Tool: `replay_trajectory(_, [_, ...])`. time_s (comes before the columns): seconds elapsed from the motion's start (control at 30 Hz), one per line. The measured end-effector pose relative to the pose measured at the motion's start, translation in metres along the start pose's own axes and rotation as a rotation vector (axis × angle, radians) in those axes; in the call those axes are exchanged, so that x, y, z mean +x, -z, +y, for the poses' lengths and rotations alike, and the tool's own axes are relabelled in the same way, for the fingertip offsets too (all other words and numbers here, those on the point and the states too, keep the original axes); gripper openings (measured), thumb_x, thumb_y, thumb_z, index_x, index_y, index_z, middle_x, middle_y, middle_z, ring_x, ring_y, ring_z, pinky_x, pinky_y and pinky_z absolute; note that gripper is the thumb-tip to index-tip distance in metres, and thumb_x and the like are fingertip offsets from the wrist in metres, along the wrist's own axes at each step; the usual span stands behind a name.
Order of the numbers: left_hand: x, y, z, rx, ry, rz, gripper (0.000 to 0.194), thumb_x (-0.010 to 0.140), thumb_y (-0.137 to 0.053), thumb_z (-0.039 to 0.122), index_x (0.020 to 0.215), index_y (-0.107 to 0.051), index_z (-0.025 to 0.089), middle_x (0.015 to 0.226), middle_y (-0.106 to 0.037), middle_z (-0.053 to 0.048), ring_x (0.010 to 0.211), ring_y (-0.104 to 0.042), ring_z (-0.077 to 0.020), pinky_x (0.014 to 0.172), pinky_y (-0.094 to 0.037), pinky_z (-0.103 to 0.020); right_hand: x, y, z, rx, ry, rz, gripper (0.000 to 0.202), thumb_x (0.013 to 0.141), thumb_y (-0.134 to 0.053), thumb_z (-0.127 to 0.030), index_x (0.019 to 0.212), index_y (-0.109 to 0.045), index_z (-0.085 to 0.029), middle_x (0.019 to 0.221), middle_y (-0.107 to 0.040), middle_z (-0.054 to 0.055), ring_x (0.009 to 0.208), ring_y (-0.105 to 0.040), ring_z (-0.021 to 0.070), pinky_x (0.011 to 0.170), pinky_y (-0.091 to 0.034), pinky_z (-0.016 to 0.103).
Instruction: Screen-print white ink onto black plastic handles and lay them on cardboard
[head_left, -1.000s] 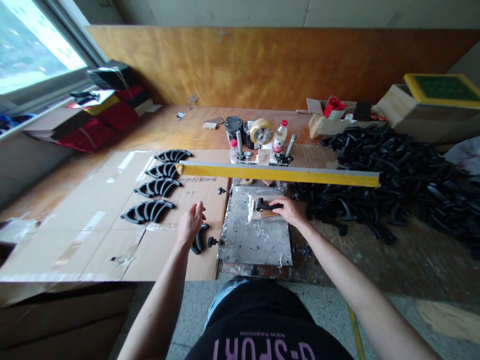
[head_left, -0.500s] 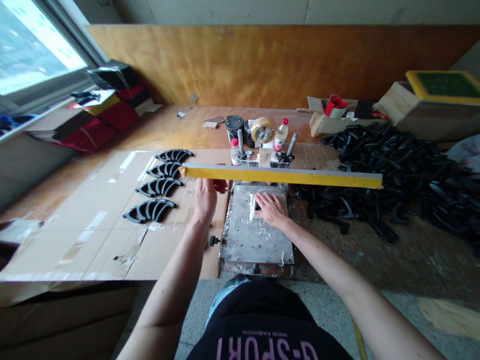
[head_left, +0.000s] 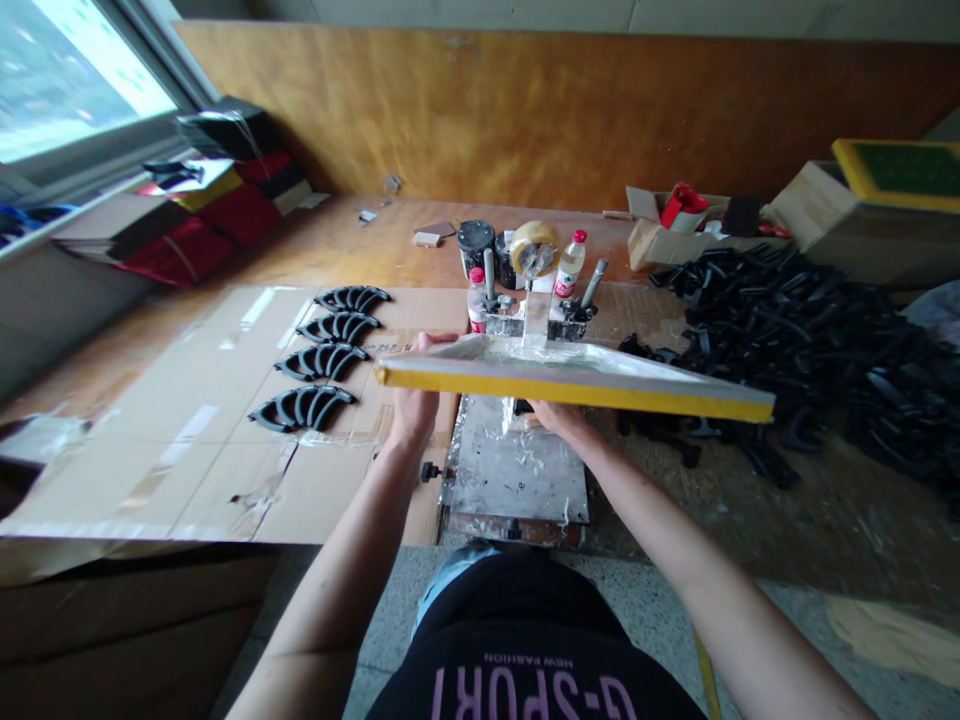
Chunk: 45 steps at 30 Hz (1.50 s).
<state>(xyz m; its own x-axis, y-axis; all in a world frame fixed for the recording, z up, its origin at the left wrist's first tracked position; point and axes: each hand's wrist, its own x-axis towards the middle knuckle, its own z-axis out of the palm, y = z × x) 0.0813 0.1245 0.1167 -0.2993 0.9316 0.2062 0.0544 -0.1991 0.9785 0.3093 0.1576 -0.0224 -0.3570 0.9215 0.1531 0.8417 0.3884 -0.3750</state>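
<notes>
Black part (head_left: 519,407) over metal plate (head_left: 517,465), mostly hidden; step likely seating it. Left hand (head_left: 415,407) closed on yellow-edged frame (head_left: 577,393), tilted above plate. Right hand (head_left: 556,414) over plate, under frame; opening, hold can't tell. Next move needs right hand clear before frame lowers.

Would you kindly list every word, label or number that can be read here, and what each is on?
"NEW FASHION", upside down on the black shirt.
"G-SPORT", upside down there too, partly cut off.
Handwriting on the cardboard sheet: partly hidden, too small to read.
Red labels on the two bottles: too small to read.
Mark on the metal plate: too small to make out.
</notes>
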Motion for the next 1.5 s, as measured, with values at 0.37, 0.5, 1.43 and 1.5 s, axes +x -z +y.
replay_trajectory(0.37, [-0.006,-0.027,-0.065,0.318,-0.068,-0.102,0.051,0.097,-0.029,0.053,0.128,-0.05,0.018,0.12,-0.067,-0.015,0.106,-0.066,-0.0219,0.085,-0.055,-0.039,-0.036,-0.004,0.059,0.057,-0.235,0.146,0.044,0.095,-0.038,-0.033,0.128,-0.06,-0.012,0.127,-0.062,0.016,0.127,-0.051,0.028,0.108,-0.04,0.045])
replay_trajectory(0.5, [-0.048,-0.056,-0.122,0.936,-0.301,-0.501,0.062,0.095,-0.036,0.051,0.139,-0.046,0.008,0.149,-0.042,-0.02,0.144,-0.028,-0.0326,0.115,-0.027,-0.053,-0.054,-0.002,0.066,0.112,-0.302,0.184,0.045,0.096,-0.037,-0.038,0.127,-0.061,-0.014,0.126,-0.063,0.016,0.126,-0.053,0.0282,0.106,-0.042,0.046])
replay_trajectory(1.43, [-0.001,-0.004,0.01,-0.207,0.12,-0.032,0.053,0.086,-0.045,0.061,0.112,-0.064,0.019,0.068,-0.06,0.0,0.057,-0.055,-0.0124,0.056,-0.047,-0.025,-0.027,0.089,0.129,0.406,-0.392,0.411,0.038,0.079,-0.058,-0.033,0.113,-0.066,-0.017,0.104,-0.071,0.012,0.096,-0.065,0.0249,0.088,-0.052,0.043])
replay_trajectory(1.5, [-0.016,0.012,0.003,-0.087,0.214,-0.058,0.053,0.084,-0.047,0.065,0.099,-0.068,0.018,0.074,-0.062,-0.002,0.059,-0.055,-0.0129,0.055,-0.045,-0.025,-0.012,0.102,0.118,0.432,-0.338,0.423,0.038,0.081,-0.056,-0.032,0.115,-0.065,-0.017,0.101,-0.071,0.011,0.091,-0.066,0.0232,0.086,-0.053,0.041])
